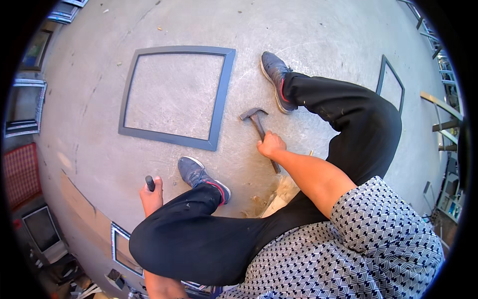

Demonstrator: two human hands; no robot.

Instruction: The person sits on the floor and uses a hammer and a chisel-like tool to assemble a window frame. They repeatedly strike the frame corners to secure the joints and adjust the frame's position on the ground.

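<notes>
My right hand (272,145) is closed round the wooden handle of a claw hammer (258,122). The hammer's head points away from me, between my two feet and to the right of a dark grey rectangular frame (222,97). That frame lies flat on the concrete floor, with bare floor showing through its opening. Beside my left knee, my left hand (153,200) grips a short, dark, rod-like piece (150,183) with a rounded end. Its lower part is hidden in my fingers, so its kind does not show. Neither hand touches the frame.
My shoes (191,171) stand near the frame's right side and near corner. A smaller dark frame (382,74) lies beyond my right knee. At left are stacked framed panels (42,107), a red checked cloth (22,174), and a brown strip (82,202). Wooden bars (440,104) stick out at right.
</notes>
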